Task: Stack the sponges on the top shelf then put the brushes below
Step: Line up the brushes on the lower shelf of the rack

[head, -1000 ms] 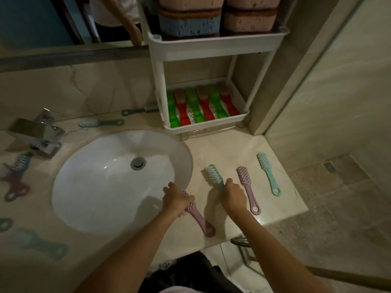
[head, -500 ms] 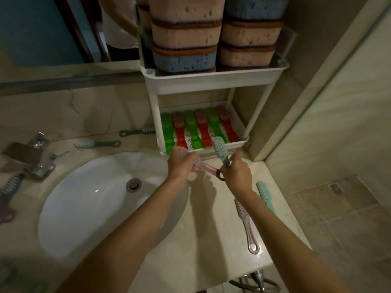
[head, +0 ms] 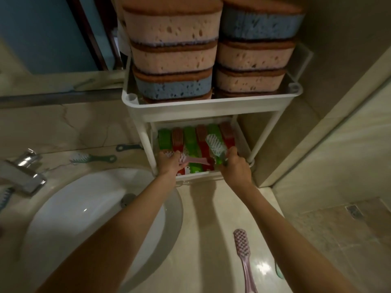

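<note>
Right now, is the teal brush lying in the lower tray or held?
Held: the right hand grips the teal brush by its handle, bristle head angled up over the lower tray.

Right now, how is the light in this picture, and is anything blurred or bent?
Head view: dim, warm light; arm shadows fall on the counter; glare shines beside the loose pink brush; the wide lens bows the rack; the faucet looks soft.

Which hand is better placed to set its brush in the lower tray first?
Likely right: the right hand aims its teal brush in over the lower tray; the left hand holds its pink brush crosswise at the front.
</note>
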Demonstrator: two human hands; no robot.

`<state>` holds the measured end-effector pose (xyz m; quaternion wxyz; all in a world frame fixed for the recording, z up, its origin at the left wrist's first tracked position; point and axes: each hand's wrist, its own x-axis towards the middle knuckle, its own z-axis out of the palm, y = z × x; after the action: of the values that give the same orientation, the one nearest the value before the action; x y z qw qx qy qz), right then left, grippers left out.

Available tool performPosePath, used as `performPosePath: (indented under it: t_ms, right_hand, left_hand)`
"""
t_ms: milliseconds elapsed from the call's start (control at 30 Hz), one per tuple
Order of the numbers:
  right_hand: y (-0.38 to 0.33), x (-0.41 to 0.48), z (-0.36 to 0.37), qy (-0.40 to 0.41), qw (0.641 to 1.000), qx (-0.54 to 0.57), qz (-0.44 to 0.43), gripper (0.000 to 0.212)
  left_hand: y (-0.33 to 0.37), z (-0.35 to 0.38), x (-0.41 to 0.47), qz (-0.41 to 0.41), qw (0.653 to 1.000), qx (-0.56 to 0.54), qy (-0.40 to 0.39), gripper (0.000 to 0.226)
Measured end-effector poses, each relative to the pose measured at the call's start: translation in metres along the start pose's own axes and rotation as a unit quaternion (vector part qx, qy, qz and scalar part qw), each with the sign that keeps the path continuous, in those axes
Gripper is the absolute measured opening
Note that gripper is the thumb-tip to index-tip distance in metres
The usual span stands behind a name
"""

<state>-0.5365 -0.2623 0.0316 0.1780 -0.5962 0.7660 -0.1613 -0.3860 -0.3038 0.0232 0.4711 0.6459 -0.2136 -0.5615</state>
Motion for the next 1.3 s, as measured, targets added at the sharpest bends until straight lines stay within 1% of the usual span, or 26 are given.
performPosePath:
  t_ms: [33, 67, 133, 167, 233, 300, 333, 400, 467, 533, 567, 667, 800, 867, 1000, 1100, 1233, 1300]
  right_hand:
    - [0.000, 0.003, 0.001, -0.003, 1.000, -0.005, -0.003, 0.042]
    - [0.001, 0.005, 0.002, -0.004, 1.000, -0.008, -0.006, 0.042]
    - [0.001, 0.009, 0.005, -0.002, 1.000, -0.010, -0.015, 0.041]
    - [0.001, 0.011, 0.007, 0.000, 1.000, -0.010, -0.018, 0.041]
    - [0.001, 0.015, 0.008, 0.003, 1.000, -0.016, -0.024, 0.042]
    - [0.002, 0.018, 0.008, -0.001, 0.999, -0.029, -0.031, 0.041]
    - [0.003, 0.020, 0.008, -0.004, 0.999, -0.037, -0.036, 0.039]
    - [0.004, 0.023, 0.008, -0.013, 0.998, -0.051, -0.045, 0.034]
    - [0.006, 0.026, 0.008, -0.024, 0.997, -0.051, -0.051, 0.031]
    - [0.008, 0.028, 0.008, -0.034, 0.997, -0.049, -0.053, 0.030]
    - [0.009, 0.028, 0.008, -0.037, 0.997, -0.049, -0.053, 0.029]
    - [0.012, 0.029, 0.009, -0.045, 0.996, -0.048, -0.062, 0.030]
    - [0.011, 0.031, 0.009, -0.054, 0.994, -0.055, -0.075, 0.037]
    - [0.009, 0.033, 0.009, -0.061, 0.993, -0.054, -0.082, 0.039]
    - [0.003, 0.037, 0.009, -0.079, 0.990, -0.066, -0.095, 0.041]
    - [-0.003, 0.041, 0.013, -0.082, 0.991, -0.054, -0.094, 0.039]
    - [-0.017, 0.049, 0.025, -0.096, 0.989, -0.035, -0.105, 0.029]
    - [-0.026, 0.053, 0.031, -0.112, 0.987, -0.029, -0.110, 0.029]
  left_hand:
    - [-0.004, -0.001, 0.006, 0.006, 0.999, 0.033, 0.007, 0.018]
    - [-0.005, -0.001, 0.008, 0.013, 0.997, 0.077, 0.011, 0.004]
    - [-0.007, -0.002, 0.010, 0.043, 0.978, 0.203, 0.021, 0.028]
    - [-0.006, -0.002, 0.011, 0.058, 0.965, 0.256, 0.021, 0.033]
    - [-0.005, -0.002, 0.009, 0.075, 0.939, 0.335, 0.007, 0.028]
    - [-0.004, -0.002, 0.007, 0.070, 0.912, 0.403, -0.030, 0.019]
    - [-0.005, -0.002, 0.008, 0.063, 0.898, 0.433, -0.046, 0.022]
    - [-0.007, -0.002, 0.009, 0.057, 0.871, 0.483, -0.068, 0.034]
    - [-0.010, -0.003, 0.007, 0.078, 0.828, 0.550, -0.073, 0.037]
    - [-0.012, -0.003, 0.006, 0.134, 0.773, 0.617, -0.061, 0.035]
    - [-0.013, -0.003, 0.006, 0.161, 0.752, 0.636, -0.060, 0.034]
    - [-0.012, -0.003, 0.003, 0.199, 0.719, 0.663, -0.065, 0.029]
    - [-0.007, -0.008, 0.002, 0.219, 0.697, 0.678, -0.075, 0.026]
    - [-0.006, -0.009, 0.001, 0.217, 0.698, 0.678, -0.083, 0.025]
    - [-0.001, -0.012, 0.000, 0.206, 0.711, 0.664, -0.106, 0.021]
    - [0.002, -0.015, 0.000, 0.202, 0.726, 0.647, -0.113, 0.021]
    - [0.000, -0.017, -0.004, 0.215, 0.735, 0.638, -0.084, 0.023]
    - [-0.006, -0.020, -0.008, 0.234, 0.747, 0.619, -0.070, 0.028]
